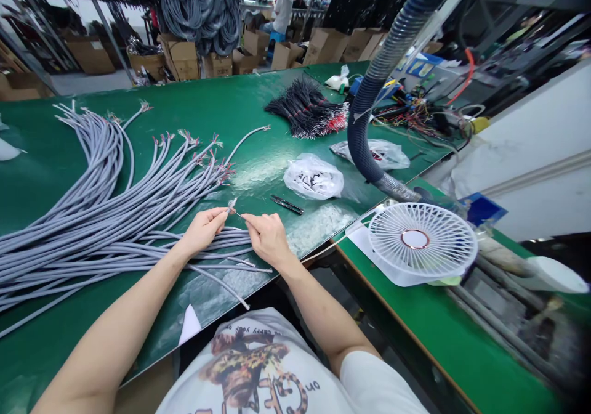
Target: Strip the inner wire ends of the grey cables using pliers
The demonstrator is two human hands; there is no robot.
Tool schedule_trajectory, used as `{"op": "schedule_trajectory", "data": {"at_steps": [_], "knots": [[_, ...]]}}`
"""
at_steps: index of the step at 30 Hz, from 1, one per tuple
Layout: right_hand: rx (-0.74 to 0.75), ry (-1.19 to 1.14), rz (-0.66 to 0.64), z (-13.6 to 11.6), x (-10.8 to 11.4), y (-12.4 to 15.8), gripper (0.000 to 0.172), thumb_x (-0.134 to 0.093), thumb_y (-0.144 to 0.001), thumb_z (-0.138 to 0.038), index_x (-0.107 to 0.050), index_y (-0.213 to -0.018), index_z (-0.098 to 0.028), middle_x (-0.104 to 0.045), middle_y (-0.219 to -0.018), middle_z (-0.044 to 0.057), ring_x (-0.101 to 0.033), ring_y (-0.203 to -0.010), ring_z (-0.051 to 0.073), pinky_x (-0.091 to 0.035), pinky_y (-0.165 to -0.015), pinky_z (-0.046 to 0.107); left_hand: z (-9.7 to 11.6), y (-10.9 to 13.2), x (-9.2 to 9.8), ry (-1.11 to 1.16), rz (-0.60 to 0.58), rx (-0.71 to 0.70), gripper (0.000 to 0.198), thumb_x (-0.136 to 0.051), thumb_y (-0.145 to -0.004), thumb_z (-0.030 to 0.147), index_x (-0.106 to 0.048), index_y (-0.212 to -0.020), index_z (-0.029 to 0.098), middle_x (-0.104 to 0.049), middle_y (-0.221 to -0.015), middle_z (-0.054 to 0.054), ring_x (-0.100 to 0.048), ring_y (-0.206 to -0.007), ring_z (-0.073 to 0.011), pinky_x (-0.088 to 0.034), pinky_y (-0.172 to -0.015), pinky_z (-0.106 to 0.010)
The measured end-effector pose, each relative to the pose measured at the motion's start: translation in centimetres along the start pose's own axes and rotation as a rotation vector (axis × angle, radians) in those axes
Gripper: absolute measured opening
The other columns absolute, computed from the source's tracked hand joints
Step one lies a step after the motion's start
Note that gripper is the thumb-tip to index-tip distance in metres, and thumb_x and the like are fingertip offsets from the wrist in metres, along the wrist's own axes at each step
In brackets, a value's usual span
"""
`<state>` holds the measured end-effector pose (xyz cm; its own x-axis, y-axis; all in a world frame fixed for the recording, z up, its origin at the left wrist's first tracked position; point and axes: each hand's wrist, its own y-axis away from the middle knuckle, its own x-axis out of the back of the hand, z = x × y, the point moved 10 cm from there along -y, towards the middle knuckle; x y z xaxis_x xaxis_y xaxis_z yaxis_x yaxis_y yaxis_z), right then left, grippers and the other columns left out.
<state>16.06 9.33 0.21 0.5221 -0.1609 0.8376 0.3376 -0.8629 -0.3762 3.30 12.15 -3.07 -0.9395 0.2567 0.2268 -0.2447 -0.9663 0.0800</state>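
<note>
My left hand [206,228] pinches the end of a grey cable, whose frayed pale strands [231,204] stick up past the fingertips. Just to its right, my right hand [268,236] is closed on a thin dark tool or pick [238,215] that points at the cable end; its exact kind is too small to tell. Beneath and left of both hands lies a large bundle of grey cables [115,232], several with stripped ends showing red and white wires [217,167]. Black thread snips [287,204] lie on the green table beyond my right hand.
Behind the snips sits a clear bag of small parts [314,177], with a bundle of black wires [305,107] farther back. A ribbed duct hose [364,112] comes down at right beside a white fan [422,241]. The table's front edge runs near my body.
</note>
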Motion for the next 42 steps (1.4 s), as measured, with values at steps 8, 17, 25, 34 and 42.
{"op": "schedule_trajectory", "data": {"at_steps": [8, 17, 25, 34, 42], "knots": [[-0.012, -0.09, 0.011, 0.4, -0.2, -0.1, 0.027, -0.047, -0.093, -0.021, -0.068, -0.11, -0.02, -0.074, -0.088, 0.005, -0.058, -0.071, 0.016, -0.033, -0.072, 0.032, -0.1, -0.1, 0.0, 0.005, -0.004, 0.019, 0.056, -0.049, -0.08, 0.051, -0.063, -0.108, 0.004, -0.035, -0.05, 0.007, -0.025, -0.045, -0.0074, -0.019, -0.045, -0.022], [0.021, -0.344, 0.005, 0.6, 0.1, -0.4, 0.025, -0.049, -0.092, -0.021, -0.07, -0.106, -0.023, -0.075, -0.097, 0.002, -0.061, -0.072, 0.013, -0.036, -0.074, 0.029, -0.6, -0.1, -0.6, 0.007, -0.064, 0.021, 0.052, -0.05, -0.081, 0.05, -0.065, -0.105, 0.006, -0.035, -0.05, 0.007, -0.025, -0.045, -0.0068, -0.018, -0.045, -0.021], [-0.02, -0.225, -0.039, 0.9, -0.1, -0.6, 0.027, -0.048, -0.092, -0.021, -0.069, -0.109, -0.023, -0.074, -0.101, 0.003, -0.061, -0.075, 0.014, -0.035, -0.075, 0.03, -0.4, 0.0, -0.1, 0.109, -0.026, 0.075, 0.057, -0.055, -0.076, 0.054, -0.064, -0.105, 0.005, -0.034, -0.049, 0.008, -0.02, -0.042, -0.0055, -0.012, -0.042, -0.021], [-0.019, -0.207, -0.018, 0.9, -0.2, -0.5, 0.026, -0.048, -0.093, -0.022, -0.069, -0.109, -0.023, -0.075, -0.097, 0.003, -0.06, -0.073, 0.014, -0.034, -0.073, 0.03, -0.4, 0.0, -0.1, 0.116, -0.02, 0.063, 0.053, -0.056, -0.077, 0.053, -0.066, -0.103, 0.008, -0.034, -0.048, 0.008, -0.02, -0.042, -0.0054, -0.013, -0.04, -0.021], [-0.03, -0.198, -0.048, 1.0, -0.6, -0.6, 0.026, -0.047, -0.093, -0.022, -0.068, -0.109, -0.023, -0.074, -0.099, 0.003, -0.061, -0.075, 0.014, -0.035, -0.076, 0.03, -0.2, -0.1, -0.2, 0.035, -0.034, 0.031, 0.05, -0.051, -0.081, 0.05, -0.064, -0.103, 0.008, -0.034, -0.049, 0.008, -0.022, -0.043, -0.0062, -0.016, -0.041, -0.02]]}}
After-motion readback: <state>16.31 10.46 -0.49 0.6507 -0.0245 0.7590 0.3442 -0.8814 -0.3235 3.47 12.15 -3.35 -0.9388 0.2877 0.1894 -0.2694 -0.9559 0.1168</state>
